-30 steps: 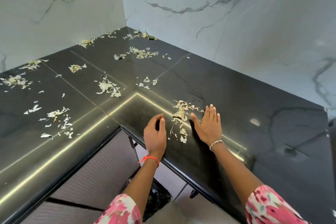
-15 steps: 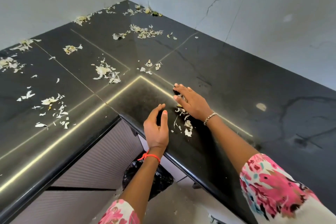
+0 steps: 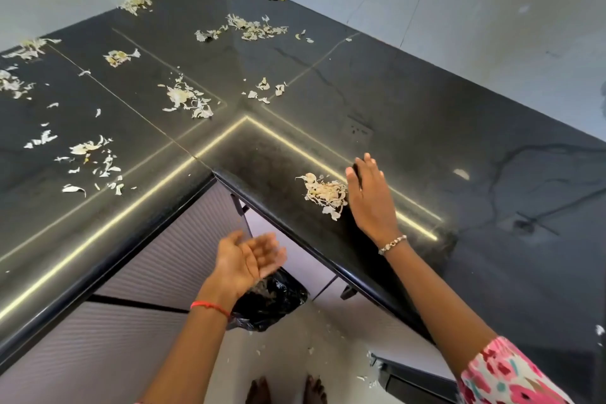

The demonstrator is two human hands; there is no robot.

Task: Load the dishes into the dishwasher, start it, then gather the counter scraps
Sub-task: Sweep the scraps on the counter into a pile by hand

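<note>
Touching one pile (image 3: 325, 194) on the counter (image 3: 426, 128), right hand (image 3: 370, 198) with straight fingers, left hand (image 3: 246, 259) below the pile, palm up, fingers loose and empty, one bag (image 3: 273, 303) farther below.

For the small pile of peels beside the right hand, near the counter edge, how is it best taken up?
It is loose, thin flakes, so a pinch would probably scatter it. Better to come from its right side with the flat right hand and push the whole pile over the counter edge into the cupped left hand held below.
</note>
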